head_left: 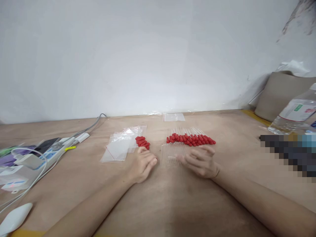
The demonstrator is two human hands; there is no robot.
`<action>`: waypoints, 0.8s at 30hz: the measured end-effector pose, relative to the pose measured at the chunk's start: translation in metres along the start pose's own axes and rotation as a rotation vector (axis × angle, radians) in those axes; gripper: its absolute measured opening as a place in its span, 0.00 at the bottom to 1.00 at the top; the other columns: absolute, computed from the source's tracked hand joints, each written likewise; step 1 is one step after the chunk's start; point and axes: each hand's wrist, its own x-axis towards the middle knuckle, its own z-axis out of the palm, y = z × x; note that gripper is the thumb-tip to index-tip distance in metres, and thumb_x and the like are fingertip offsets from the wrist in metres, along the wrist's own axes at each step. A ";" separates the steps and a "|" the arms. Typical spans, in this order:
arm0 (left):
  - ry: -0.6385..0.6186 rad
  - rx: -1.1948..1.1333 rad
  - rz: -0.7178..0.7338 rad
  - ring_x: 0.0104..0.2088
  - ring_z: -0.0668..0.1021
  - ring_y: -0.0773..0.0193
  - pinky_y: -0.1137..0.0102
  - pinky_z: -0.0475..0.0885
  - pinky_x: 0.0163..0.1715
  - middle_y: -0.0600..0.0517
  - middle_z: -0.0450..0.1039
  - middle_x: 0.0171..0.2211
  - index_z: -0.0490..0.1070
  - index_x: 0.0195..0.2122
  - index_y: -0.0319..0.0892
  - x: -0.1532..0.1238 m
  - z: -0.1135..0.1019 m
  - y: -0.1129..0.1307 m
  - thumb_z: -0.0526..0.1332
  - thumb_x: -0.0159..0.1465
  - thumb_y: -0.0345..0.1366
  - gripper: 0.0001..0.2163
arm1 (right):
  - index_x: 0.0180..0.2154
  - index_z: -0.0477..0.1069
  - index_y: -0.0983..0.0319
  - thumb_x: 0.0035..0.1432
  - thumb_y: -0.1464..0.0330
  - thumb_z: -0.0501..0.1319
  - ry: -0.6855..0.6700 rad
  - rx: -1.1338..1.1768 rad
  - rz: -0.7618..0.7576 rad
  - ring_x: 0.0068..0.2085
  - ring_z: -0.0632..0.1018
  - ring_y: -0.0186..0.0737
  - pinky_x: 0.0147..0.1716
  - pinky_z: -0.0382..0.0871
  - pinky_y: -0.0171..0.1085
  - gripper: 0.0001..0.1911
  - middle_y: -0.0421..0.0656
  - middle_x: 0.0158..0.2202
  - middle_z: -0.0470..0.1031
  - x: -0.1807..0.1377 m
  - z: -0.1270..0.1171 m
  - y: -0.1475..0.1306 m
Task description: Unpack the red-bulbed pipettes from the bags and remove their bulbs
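My left hand [144, 164] is closed, its fingers curled in a pinch. A speck of red shows at the fingertips, like the end of a rubber bulb. Just beyond it lies a small pile of loose red rubber bulbs [142, 142]. My right hand [201, 161] bends over a row of bare glass tubes [170, 153], thumb and fingertips drawn together at their right side. Slight blur hides what is between them. Behind that row lie glass droppers [191, 139] in a heap, with red bulbs toward me and clear stems pointing to the wall.
Clear zip bags [117, 146] overlap left of the bulbs; another bag [174, 117] lies by the wall. A power strip [49, 156] with cables and a white mouse [16, 217] occupy the left. At right stand a plastic bottle [296, 110] and a grey-brown bin [274, 95].
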 end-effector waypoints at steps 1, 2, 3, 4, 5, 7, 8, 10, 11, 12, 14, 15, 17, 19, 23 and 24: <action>0.061 -0.004 -0.078 0.27 0.68 0.65 0.64 0.60 0.40 0.53 0.66 0.24 0.63 0.26 0.41 0.000 -0.005 -0.006 0.42 0.65 0.35 0.14 | 0.43 0.68 0.49 0.55 0.74 0.56 -0.026 0.007 0.092 0.30 0.68 0.28 0.44 0.48 0.39 0.16 0.30 0.23 0.70 -0.002 0.002 0.003; 0.132 -0.006 -0.166 0.30 0.69 0.65 0.64 0.60 0.39 0.52 0.68 0.27 0.64 0.28 0.41 0.000 -0.011 -0.012 0.42 0.65 0.35 0.14 | 0.44 0.68 0.52 0.55 0.73 0.56 -0.055 0.011 0.196 0.30 0.68 0.30 0.44 0.49 0.40 0.16 0.32 0.24 0.71 -0.004 0.004 0.006; 0.191 -0.008 -0.246 0.33 0.70 0.63 0.65 0.61 0.39 0.51 0.69 0.31 0.64 0.31 0.42 0.001 -0.017 -0.018 0.41 0.65 0.35 0.14 | 0.45 0.68 0.54 0.55 0.73 0.55 -0.079 0.015 0.300 0.30 0.68 0.31 0.43 0.49 0.41 0.16 0.34 0.24 0.71 -0.005 0.007 0.008; 0.224 -0.006 -0.306 0.36 0.71 0.62 0.65 0.61 0.39 0.51 0.70 0.34 0.65 0.34 0.42 0.003 -0.023 -0.025 0.41 0.65 0.35 0.14 | 0.46 0.68 0.56 0.55 0.73 0.54 -0.098 0.020 0.392 0.30 0.68 0.31 0.42 0.50 0.41 0.16 0.36 0.25 0.71 -0.007 0.009 0.010; 0.236 0.004 -0.351 0.38 0.71 0.61 0.65 0.62 0.40 0.50 0.70 0.36 0.65 0.37 0.42 0.005 -0.028 -0.032 0.42 0.65 0.35 0.13 | 0.45 0.68 0.58 0.56 0.73 0.54 -0.121 0.028 0.463 0.30 0.69 0.32 0.41 0.51 0.40 0.15 0.37 0.25 0.71 -0.008 0.012 0.010; 0.201 0.052 -0.414 0.40 0.71 0.60 0.65 0.63 0.40 0.49 0.69 0.37 0.66 0.41 0.41 0.011 -0.034 -0.045 0.43 0.63 0.35 0.13 | 0.45 0.68 0.60 0.56 0.73 0.52 -0.169 0.054 0.541 0.30 0.70 0.32 0.40 0.51 0.40 0.15 0.38 0.27 0.72 -0.010 0.015 0.010; 0.174 0.075 -0.442 0.39 0.71 0.60 0.65 0.64 0.39 0.49 0.69 0.37 0.66 0.42 0.41 0.014 -0.035 -0.051 0.44 0.63 0.36 0.13 | 0.45 0.68 0.60 0.56 0.73 0.51 -0.187 0.067 0.561 0.31 0.70 0.32 0.40 0.51 0.40 0.15 0.39 0.27 0.72 -0.011 0.015 0.010; 0.118 0.095 -0.476 0.35 0.72 0.61 0.66 0.65 0.35 0.50 0.70 0.33 0.63 0.45 0.42 0.020 -0.034 -0.062 0.47 0.61 0.36 0.13 | 0.44 0.68 0.61 0.56 0.72 0.51 -0.193 0.086 0.597 0.30 0.71 0.33 0.40 0.51 0.39 0.14 0.39 0.26 0.72 -0.013 0.014 0.009; 0.100 0.094 -0.479 0.32 0.72 0.62 0.68 0.65 0.33 0.52 0.69 0.31 0.62 0.45 0.43 0.023 -0.033 -0.067 0.48 0.60 0.36 0.13 | 0.42 0.69 0.61 0.55 0.72 0.52 -0.183 0.096 0.616 0.30 0.71 0.33 0.40 0.52 0.39 0.13 0.38 0.26 0.72 -0.014 0.013 0.009; 0.091 0.093 -0.476 0.29 0.71 0.63 0.69 0.65 0.30 0.53 0.69 0.29 0.61 0.44 0.43 0.026 -0.032 -0.071 0.49 0.59 0.36 0.12 | 0.41 0.69 0.61 0.55 0.71 0.52 -0.171 0.106 0.636 0.29 0.71 0.33 0.40 0.52 0.39 0.12 0.38 0.26 0.72 -0.015 0.011 0.010; 0.090 0.100 -0.470 0.26 0.70 0.65 0.70 0.64 0.27 0.55 0.68 0.27 0.61 0.40 0.44 0.031 -0.029 -0.077 0.51 0.58 0.36 0.09 | 0.37 0.69 0.61 0.54 0.70 0.52 -0.159 0.121 0.674 0.28 0.72 0.33 0.40 0.52 0.39 0.09 0.38 0.26 0.73 -0.017 0.009 0.011; 0.091 0.107 -0.469 0.25 0.70 0.65 0.71 0.64 0.27 0.55 0.68 0.26 0.61 0.37 0.44 0.034 -0.028 -0.080 0.52 0.57 0.36 0.07 | 0.35 0.68 0.61 0.54 0.70 0.52 -0.163 0.125 0.691 0.28 0.72 0.33 0.40 0.52 0.39 0.08 0.38 0.26 0.73 -0.018 0.008 0.012; 0.082 0.129 -0.461 0.26 0.70 0.65 0.71 0.64 0.27 0.55 0.68 0.26 0.62 0.33 0.44 0.037 -0.026 -0.084 0.52 0.57 0.36 0.04 | 0.33 0.68 0.60 0.53 0.71 0.53 -0.177 0.123 0.722 0.27 0.72 0.33 0.40 0.51 0.40 0.07 0.38 0.26 0.74 -0.018 0.007 0.013; 0.068 0.153 -0.438 0.27 0.70 0.64 0.70 0.64 0.28 0.54 0.68 0.27 0.63 0.30 0.43 0.038 -0.023 -0.087 0.52 0.57 0.36 0.04 | 0.31 0.68 0.60 0.52 0.70 0.54 -0.184 0.121 0.751 0.27 0.72 0.33 0.41 0.51 0.40 0.06 0.38 0.25 0.74 -0.018 0.008 0.014; 0.086 0.200 -0.421 0.32 0.70 0.61 0.67 0.64 0.34 0.51 0.68 0.29 0.65 0.27 0.42 0.036 -0.017 -0.093 0.54 0.55 0.37 0.05 | 0.29 0.67 0.60 0.50 0.70 0.55 -0.182 0.128 0.786 0.28 0.72 0.34 0.41 0.51 0.40 0.03 0.36 0.24 0.73 -0.017 0.008 0.014; 0.094 0.209 -0.431 0.32 0.70 0.60 0.66 0.64 0.34 0.51 0.68 0.29 0.66 0.27 0.42 0.035 -0.017 -0.094 0.55 0.55 0.38 0.06 | 0.29 0.67 0.60 0.50 0.70 0.55 -0.174 0.128 0.775 0.27 0.72 0.33 0.41 0.51 0.40 0.03 0.36 0.23 0.73 -0.017 0.008 0.014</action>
